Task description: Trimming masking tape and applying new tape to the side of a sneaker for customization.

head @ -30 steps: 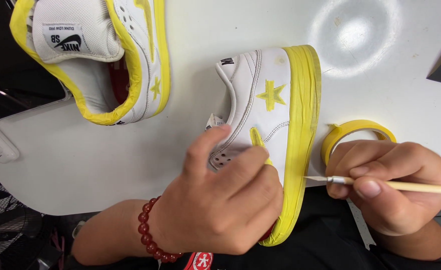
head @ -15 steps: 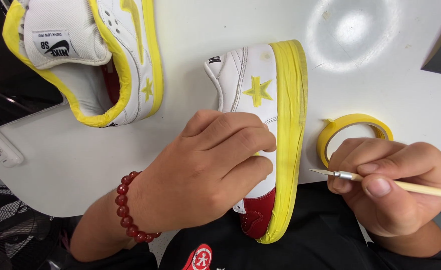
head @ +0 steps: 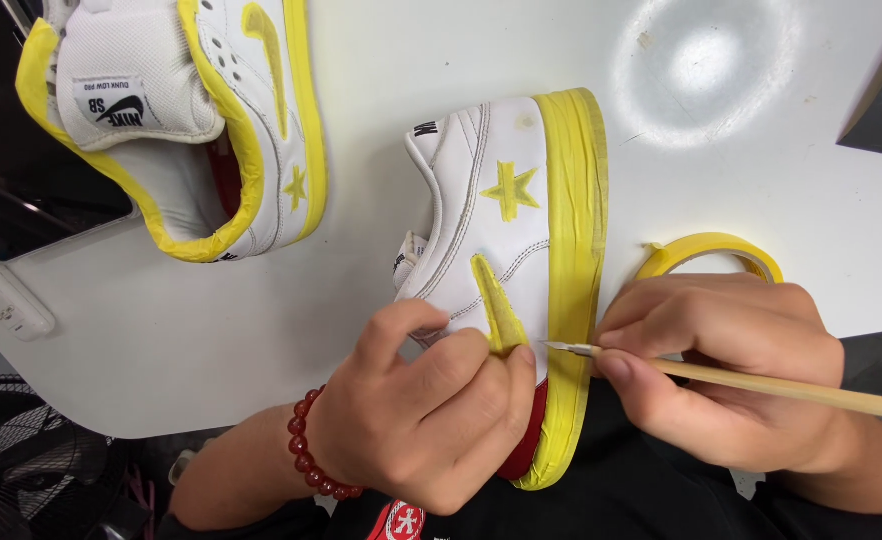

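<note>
On the white table (head: 381, 60) two white shoes are laid, and masking with yellow tape appears well advanced. The far shoe (head: 211, 130), at about ten o'clock from the hands, is seen with its sole edge, side stripe and small star already covered in yellow. The near shoe (head: 501, 240), lying on its side at the table's near edge, at twelve o'clock from the left hand, has its sole wrapped in yellow, a yellow star in place and a yellow stripe running down toward the left hand's fingers. What seems to be left is the trimming of that stripe's edge, since the blade is held at the sole beside it; the hidden side of the shoe cannot be judged. The left hand (head: 431, 410), with a red bead bracelet (head: 313, 455) at the wrist, is curled over the lower part of the near shoe, its grip closed on it, fingertips pressed by the stripe. The right hand (head: 751, 370), at three o'clock from the left, is closed on a wooden-handled knife (head: 721, 378) in a pen hold, the blade pointed toward nine o'clock and touching the sole tape. A tape roll (head: 709, 255) lies on the table just beyond the right hand, partly hidden by the knuckles.
</note>
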